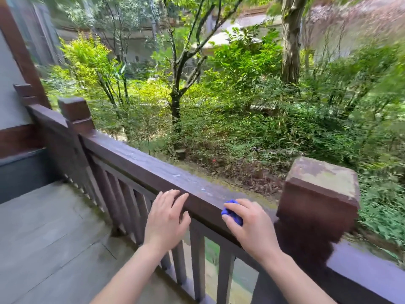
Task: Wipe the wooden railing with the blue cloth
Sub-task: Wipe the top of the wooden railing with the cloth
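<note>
A dark brown wooden railing [140, 163] runs from the upper left down to the lower right across the head view. My right hand [247, 224] is closed around a bunched blue cloth [232, 210] and presses it on the rail's top, just left of a square post [317, 194]. My left hand [167, 216] lies flat with fingers spread, its fingertips touching the rail's near edge, a short way left of the cloth. Pale spots show on the rail top between the two posts.
A second square post [75, 113] stands at the far left corner, where the railing turns toward a grey wall. Vertical balusters [131, 207] fill the space under the rail. Grey deck boards [48, 233] lie lower left. Trees and shrubs fill the ground beyond.
</note>
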`<state>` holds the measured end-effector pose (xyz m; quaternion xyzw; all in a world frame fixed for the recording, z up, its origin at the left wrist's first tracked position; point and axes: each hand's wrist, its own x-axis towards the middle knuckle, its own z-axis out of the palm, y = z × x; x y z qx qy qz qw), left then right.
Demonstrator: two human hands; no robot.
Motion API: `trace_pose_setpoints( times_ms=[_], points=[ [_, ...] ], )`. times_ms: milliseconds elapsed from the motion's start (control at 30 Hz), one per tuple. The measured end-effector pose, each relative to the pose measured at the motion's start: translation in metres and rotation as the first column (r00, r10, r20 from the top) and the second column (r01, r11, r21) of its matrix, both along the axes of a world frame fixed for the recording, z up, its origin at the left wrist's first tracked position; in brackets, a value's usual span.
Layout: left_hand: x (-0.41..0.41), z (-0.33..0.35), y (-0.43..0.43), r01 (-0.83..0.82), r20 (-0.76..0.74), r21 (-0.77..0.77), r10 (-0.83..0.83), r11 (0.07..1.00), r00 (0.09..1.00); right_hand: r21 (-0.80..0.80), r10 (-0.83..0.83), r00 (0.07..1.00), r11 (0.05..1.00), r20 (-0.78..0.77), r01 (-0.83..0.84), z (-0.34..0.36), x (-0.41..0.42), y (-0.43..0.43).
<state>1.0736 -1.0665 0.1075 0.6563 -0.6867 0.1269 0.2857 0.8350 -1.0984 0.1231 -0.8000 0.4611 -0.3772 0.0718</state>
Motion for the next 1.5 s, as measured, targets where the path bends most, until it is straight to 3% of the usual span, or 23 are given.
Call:
trace_pose_setpoints(
  times_ms=[133, 300, 367, 500, 733, 933, 1100, 1267, 1333, 1433, 1500],
  points=[
    [0.034, -0.009, -0.048, -0.035, 0.037, 0.07, 0.032, 0.997, 0.999, -0.069, -0.121, 0.992, 0.991, -0.048, 0.117, -0.021, 0.018, -0.044],
    [0.076, -0.018, -0.108, -0.101, 0.05, 0.108, 0.096, 0.989, 0.994, -0.111, -0.279, 0.895, 0.96, -0.349, 0.256, -0.046, 0.036, -0.087],
    [0.094, -0.02, -0.134, -0.112, 0.048, 0.139, 0.106, 0.984, 0.993, -0.111, -0.307, 0.864, 0.951, -0.4, 0.287, -0.045, 0.041, -0.106],
    [0.118, -0.022, -0.181, -0.104, 0.059, 0.218, 0.093, 0.97, 0.994, -0.085, -0.362, 0.854, 0.93, -0.375, 0.357, -0.039, 0.045, -0.127],
    [0.15, -0.039, -0.235, 0.073, 0.016, 0.235, -0.079, 0.969, 0.997, -0.204, -0.322, 0.866, 0.944, -0.383, 0.26, -0.062, 0.04, -0.103],
    [0.179, -0.047, -0.245, 0.21, 0.048, 0.21, -0.225, 0.955, 0.973, -0.172, -0.608, 0.753, 0.794, -0.251, 0.583, -0.044, 0.071, -0.115],
    [0.201, -0.043, -0.259, 0.289, 0.157, 0.29, -0.344, 0.912, 0.926, -0.22, -0.521, 0.774, 0.854, -0.361, 0.472, -0.062, 0.082, -0.104],
    [0.2, -0.044, -0.256, 0.301, 0.155, 0.272, -0.351, 0.914, 0.924, -0.158, -0.716, 0.639, 0.691, -0.282, 0.705, -0.041, 0.083, -0.121],
    [0.201, -0.045, -0.256, 0.3, 0.151, 0.264, -0.347, 0.917, 0.926, -0.178, -0.69, 0.675, 0.722, -0.26, 0.669, -0.052, 0.109, -0.115],
    [0.2, -0.046, -0.256, 0.292, 0.126, 0.26, -0.332, 0.92, 0.935, -0.179, -0.51, 0.795, 0.86, -0.328, 0.478, -0.063, 0.125, -0.104],
    [0.2, -0.046, -0.255, 0.303, 0.121, 0.251, -0.34, 0.92, 0.933, -0.155, -0.515, 0.784, 0.856, -0.346, 0.493, -0.051, 0.111, -0.112]
  ],
)
